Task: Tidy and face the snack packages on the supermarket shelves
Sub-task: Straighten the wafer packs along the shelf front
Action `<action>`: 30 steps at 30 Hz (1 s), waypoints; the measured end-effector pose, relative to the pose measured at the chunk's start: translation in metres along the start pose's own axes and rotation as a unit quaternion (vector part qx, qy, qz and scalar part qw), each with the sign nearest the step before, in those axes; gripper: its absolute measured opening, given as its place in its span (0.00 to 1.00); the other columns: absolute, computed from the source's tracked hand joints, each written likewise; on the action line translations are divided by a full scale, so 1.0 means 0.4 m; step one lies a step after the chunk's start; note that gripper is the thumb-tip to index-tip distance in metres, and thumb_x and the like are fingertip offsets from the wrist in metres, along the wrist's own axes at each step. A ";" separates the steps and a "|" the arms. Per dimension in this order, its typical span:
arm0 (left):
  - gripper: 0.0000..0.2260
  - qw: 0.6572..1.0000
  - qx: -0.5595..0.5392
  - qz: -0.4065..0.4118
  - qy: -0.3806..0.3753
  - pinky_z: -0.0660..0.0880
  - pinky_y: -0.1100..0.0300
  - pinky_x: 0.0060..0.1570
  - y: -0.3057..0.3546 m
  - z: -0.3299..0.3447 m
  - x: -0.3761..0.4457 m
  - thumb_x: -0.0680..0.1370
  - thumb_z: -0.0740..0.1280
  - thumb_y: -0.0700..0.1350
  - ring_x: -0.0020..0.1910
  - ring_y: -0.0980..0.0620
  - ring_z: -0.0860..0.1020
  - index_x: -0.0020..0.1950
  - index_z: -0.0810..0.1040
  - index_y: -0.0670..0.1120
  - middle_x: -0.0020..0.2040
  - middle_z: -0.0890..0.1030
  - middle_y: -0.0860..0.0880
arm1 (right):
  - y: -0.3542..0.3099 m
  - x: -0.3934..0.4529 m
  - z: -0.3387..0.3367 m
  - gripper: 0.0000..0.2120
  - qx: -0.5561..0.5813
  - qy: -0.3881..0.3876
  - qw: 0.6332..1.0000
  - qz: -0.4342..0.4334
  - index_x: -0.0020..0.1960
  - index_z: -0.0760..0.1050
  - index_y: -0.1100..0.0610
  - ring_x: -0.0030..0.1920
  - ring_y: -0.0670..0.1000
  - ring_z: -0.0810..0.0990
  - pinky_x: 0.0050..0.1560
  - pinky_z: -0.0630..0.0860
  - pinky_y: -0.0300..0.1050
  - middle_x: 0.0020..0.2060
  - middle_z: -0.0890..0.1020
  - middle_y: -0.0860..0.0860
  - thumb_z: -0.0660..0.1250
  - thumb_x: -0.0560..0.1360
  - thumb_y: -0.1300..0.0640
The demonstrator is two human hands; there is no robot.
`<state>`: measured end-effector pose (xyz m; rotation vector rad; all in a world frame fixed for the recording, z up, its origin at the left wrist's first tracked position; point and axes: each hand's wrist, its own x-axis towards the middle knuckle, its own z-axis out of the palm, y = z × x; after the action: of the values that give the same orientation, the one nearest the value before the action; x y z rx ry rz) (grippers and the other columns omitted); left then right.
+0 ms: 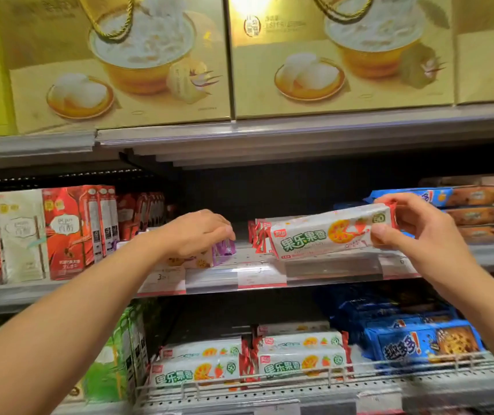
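A: Supermarket shelving is filling the view. Nearest, below both hands, a wire-fronted shelf is carrying more white biscuit packs and blue cookie bags.

B: And the hands?

A: They are working well apart. The right hand is pinching the right end of a long white strawberry biscuit pack, thumb beneath, fingers over the red crimped seal, holding it slightly tilted just above the middle shelf edge. The left hand is lying curled over a small purple-ended pack resting on that shelf.

B: How will the long pack behave?

A: Probably light, with slippery film and brittle biscuits inside. Held by one end it may sag or slip, so supporting it along the body seems safer than squeezing the seal.

B: Farther back?

A: Identical packs are sitting behind it, red and white boxes left of the left hand, and gold gift boxes above.
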<state>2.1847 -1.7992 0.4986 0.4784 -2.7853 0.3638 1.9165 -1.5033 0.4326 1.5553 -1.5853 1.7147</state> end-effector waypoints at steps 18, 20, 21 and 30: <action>0.16 0.969 -0.122 -0.021 0.214 0.78 0.60 0.52 0.143 0.035 0.007 0.80 0.59 0.61 0.51 0.64 0.79 0.64 0.78 0.59 0.54 0.82 0.62 | 0.007 0.010 0.032 0.16 0.065 0.037 0.994 0.083 0.59 0.78 0.44 0.54 0.48 0.85 0.50 0.84 0.50 0.52 0.85 0.48 0.75 0.75 0.57; 0.21 0.963 -0.166 -0.059 0.203 0.79 0.59 0.49 0.182 0.058 0.023 0.76 0.58 0.66 0.48 0.63 0.79 0.63 0.78 0.59 0.51 0.82 0.61 | 0.010 0.024 0.054 0.17 0.051 0.033 0.993 0.097 0.60 0.77 0.44 0.54 0.48 0.84 0.52 0.84 0.52 0.53 0.84 0.48 0.74 0.76 0.58; 0.22 0.960 -0.181 -0.084 0.194 0.79 0.60 0.47 0.193 0.070 0.031 0.76 0.58 0.66 0.47 0.63 0.79 0.64 0.78 0.57 0.52 0.82 0.60 | 0.011 0.031 0.061 0.17 0.034 0.026 0.994 0.104 0.61 0.76 0.45 0.54 0.47 0.84 0.52 0.84 0.52 0.54 0.84 0.48 0.74 0.76 0.57; 0.15 0.958 -0.094 -0.168 0.212 0.78 0.57 0.38 0.209 0.110 0.027 0.77 0.60 0.65 0.37 0.61 0.78 0.48 0.80 0.57 0.37 0.80 0.59 | 0.012 0.061 0.095 0.24 -0.249 -0.043 0.953 0.165 0.69 0.69 0.52 0.60 0.55 0.77 0.52 0.72 0.49 0.59 0.80 0.52 0.69 0.77 0.45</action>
<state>2.1346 -1.7388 0.4448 0.7172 -2.2457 0.1044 1.9221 -1.5472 0.4425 1.1729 -2.2087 1.2483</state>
